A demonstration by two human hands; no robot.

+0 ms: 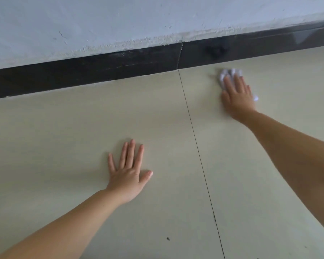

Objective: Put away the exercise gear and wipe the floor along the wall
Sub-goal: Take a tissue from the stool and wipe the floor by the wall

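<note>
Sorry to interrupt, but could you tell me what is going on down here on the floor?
A person is wiping the tiled floor next to the wall. The right hand presses a crumpled white cloth flat against the tile, close to the dark baseboard. The left hand rests spread on the floor nearer the camera, on the other side of the tile seam, apparently for support. A small dark speck lies near the bottom. No exercise gear is in view.
</note>
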